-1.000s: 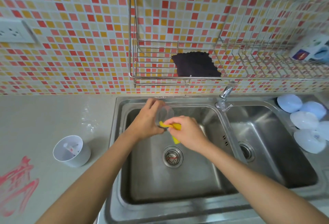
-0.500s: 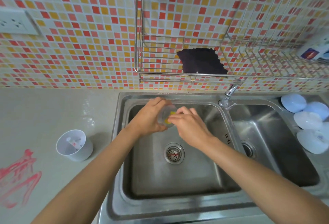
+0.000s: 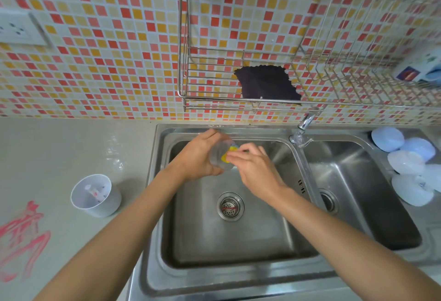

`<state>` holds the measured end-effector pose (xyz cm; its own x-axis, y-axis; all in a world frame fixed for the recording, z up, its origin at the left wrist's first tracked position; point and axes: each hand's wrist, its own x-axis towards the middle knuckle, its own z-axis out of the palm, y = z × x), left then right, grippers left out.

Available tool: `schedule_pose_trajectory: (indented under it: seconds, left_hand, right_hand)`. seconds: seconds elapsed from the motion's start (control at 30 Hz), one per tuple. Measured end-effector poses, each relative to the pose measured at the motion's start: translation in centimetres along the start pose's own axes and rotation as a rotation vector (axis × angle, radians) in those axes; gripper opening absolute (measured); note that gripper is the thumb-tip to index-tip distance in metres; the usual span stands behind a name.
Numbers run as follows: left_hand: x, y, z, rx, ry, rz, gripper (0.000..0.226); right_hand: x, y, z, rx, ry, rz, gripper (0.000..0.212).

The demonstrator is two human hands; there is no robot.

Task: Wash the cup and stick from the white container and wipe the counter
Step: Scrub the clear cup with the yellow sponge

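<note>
Head view looks down on a steel double sink point(image 3: 238, 274) set in a pale surface point(image 3: 71, 147); both hands are over the left basin, above the drain point(image 3: 230, 206); the left hand point(image 3: 200, 157) is wrapped around a clear cup point(image 3: 220, 159), holding it tilted on its side with the mouth toward the other hand; the right hand point(image 3: 256, 169) has its fingertips point(image 3: 232, 156) pinched on a yellow sponge point(image 3: 226, 156) pushed into the cup's mouth, and the sponge shows through the clear wall; how far in it sits I cannot tell; the white container point(image 3: 95, 195) stands upright on the surface left of the sink, well apart from the hands, with a small pale stick point(image 3: 93, 190) lying inside it; red smears point(image 3: 21, 238) mark the surface at the far left edge, near the container but not touching it; a tap point(image 3: 301, 128) rises at the back between the two basins; on the tiled wall above hangs a wire rack point(image 3: 262, 102) holding a dark cloth point(image 3: 267, 83); several pale round lids or dishes point(image 3: 405, 164) lie piled at the right of the sink.
</note>
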<state>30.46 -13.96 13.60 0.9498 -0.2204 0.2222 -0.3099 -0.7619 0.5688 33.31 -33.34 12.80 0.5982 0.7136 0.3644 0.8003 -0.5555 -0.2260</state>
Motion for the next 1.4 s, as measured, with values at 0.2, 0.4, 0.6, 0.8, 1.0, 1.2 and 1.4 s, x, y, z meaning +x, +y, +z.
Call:
schedule_pose_trajectory:
  seconds: [0.2,0.4,0.6,0.8,1.0,1.2,1.4]
  left_hand:
    - [-0.4,-0.5,-0.3,-0.012,-0.062,-0.044,0.078]
    - [-0.1,-0.4,-0.7,-0.098,-0.146,-0.116,0.079]
    - [0.3,0.0,-0.2,-0.246,-0.163,-0.185,0.081]
    - [0.0,0.5,0.9,-0.182,-0.006,-0.165,0.099]
    - [0.1,-0.3,0.4,-0.113,0.093,-0.166,0.088]
    - [0.0,0.2,0.0,0.036,0.002,-0.124,0.088]
    - [-0.1,0.3,-0.3,0.064,-0.047,-0.067,0.087]
  right_hand:
    - [0.1,0.3,-1.2,0.324,-0.174,0.176,0.025]
    - [0.0,2.6,-1.8,0.046,-0.118,-0.204,0.035]
    - [-0.9,2.7,-1.1,-0.050,-0.007,-0.254,0.034]
    - [-0.1,2.2,-1.5,-0.055,0.086,-0.243,0.033]
    - [0.7,0.0,-1.6,0.528,-0.109,0.255,0.026]
    - [1.3,2.4,-2.1,-0.067,-0.090,-0.213,0.037]
    - [0.3,0.5,-1.4,0.118,-0.112,0.000,0.033]
